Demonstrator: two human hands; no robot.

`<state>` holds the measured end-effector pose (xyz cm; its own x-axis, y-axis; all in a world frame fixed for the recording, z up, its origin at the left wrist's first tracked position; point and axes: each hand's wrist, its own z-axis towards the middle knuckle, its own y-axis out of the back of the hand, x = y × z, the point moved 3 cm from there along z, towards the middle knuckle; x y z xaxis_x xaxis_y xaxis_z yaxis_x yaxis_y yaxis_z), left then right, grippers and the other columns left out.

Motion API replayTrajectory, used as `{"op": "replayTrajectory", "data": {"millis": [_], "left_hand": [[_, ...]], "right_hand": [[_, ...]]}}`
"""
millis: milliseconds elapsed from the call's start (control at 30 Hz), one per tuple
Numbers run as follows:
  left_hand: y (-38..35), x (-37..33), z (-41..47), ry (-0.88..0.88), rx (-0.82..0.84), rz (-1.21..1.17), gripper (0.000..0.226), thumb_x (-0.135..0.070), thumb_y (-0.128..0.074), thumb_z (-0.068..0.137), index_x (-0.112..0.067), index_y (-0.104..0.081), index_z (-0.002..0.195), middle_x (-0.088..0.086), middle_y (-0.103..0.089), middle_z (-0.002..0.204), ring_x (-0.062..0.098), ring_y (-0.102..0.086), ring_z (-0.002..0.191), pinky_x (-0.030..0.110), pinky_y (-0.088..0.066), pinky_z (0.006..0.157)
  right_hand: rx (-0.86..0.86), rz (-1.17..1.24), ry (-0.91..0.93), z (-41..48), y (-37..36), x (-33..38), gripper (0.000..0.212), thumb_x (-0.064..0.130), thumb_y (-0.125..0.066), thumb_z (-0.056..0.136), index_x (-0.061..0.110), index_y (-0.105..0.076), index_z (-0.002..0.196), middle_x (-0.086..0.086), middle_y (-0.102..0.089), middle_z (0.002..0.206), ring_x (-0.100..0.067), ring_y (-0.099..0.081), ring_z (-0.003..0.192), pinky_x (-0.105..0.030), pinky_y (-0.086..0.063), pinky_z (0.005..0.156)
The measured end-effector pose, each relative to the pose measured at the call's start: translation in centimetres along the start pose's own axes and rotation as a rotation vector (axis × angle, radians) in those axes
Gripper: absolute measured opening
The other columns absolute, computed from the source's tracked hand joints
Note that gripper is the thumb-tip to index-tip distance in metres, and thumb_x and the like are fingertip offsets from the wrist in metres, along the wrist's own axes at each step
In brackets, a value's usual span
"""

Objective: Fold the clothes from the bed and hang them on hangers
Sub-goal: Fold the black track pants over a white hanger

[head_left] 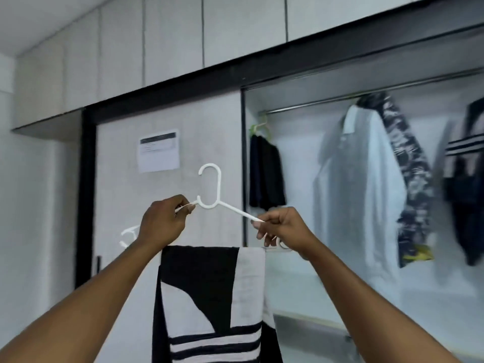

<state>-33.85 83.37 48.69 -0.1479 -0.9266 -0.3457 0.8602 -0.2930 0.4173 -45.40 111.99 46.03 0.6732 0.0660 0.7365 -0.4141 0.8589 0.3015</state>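
Both hands raised before wardrobe (243, 153), apart, each clamped on white hanger (219, 189): left hand (163, 221) pinches left arm near neck, right hand (281, 229) grips right end. Black-and-white garment (209, 297) draped over hanger's lower bar, hanging between forearms. Hook upright, below and left of rail (314, 102); white shirt (361, 184) hangs on rail

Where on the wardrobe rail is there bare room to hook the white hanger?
The rail is bare between the green hanger and the white shirt. Crowded further right: white shirt and patterned garment overlap, the striped garment hangs close beside.
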Motion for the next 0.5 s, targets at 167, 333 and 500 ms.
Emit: {"op": "replayTrajectory", "data": {"millis": [167,333,500], "left_hand": [[-6.8,-7.5,5.4,-0.089,0.079,-0.111,0.028,-0.044,-0.060,0.100,-0.028,-0.062,0.077,-0.005,-0.064,0.067,0.021,-0.060,0.067,0.034,-0.043,0.060],[-13.8,-14.6,9.9,-0.127,0.090,-0.160,0.023,-0.031,-0.060,0.100,-0.030,-0.058,0.077,-0.007,-0.066,0.070,0.021,-0.062,0.068,0.036,-0.048,0.061],[-20.5,-22.6,13.8,-0.203,0.033,-0.266,0.015,-0.027,-0.061,0.097,-0.027,-0.063,0.083,-0.003,-0.070,0.077,0.026,-0.064,0.074,0.040,-0.051,0.065]], "right_hand": [[-0.242,-0.086,0.024,-1.4,9.2,1.9,0.005,0.007,-0.079,0.092,0.003,-0.078,0.094,-0.022,-0.075,0.077,-0.026,-0.061,0.048,-0.021,-0.041,0.043],[-0.292,-0.153,0.026,-1.7,18.1,3.7,0.006,-0.004,-0.068,0.095,-0.003,-0.072,0.100,-0.024,-0.075,0.083,-0.027,-0.063,0.049,-0.020,-0.040,0.043],[-0.311,-0.171,0.097,-2.0,27.7,5.3,0.018,-0.010,-0.065,0.094,-0.011,-0.068,0.113,-0.025,-0.076,0.089,-0.026,-0.070,0.055,-0.029,-0.055,0.049]]}}
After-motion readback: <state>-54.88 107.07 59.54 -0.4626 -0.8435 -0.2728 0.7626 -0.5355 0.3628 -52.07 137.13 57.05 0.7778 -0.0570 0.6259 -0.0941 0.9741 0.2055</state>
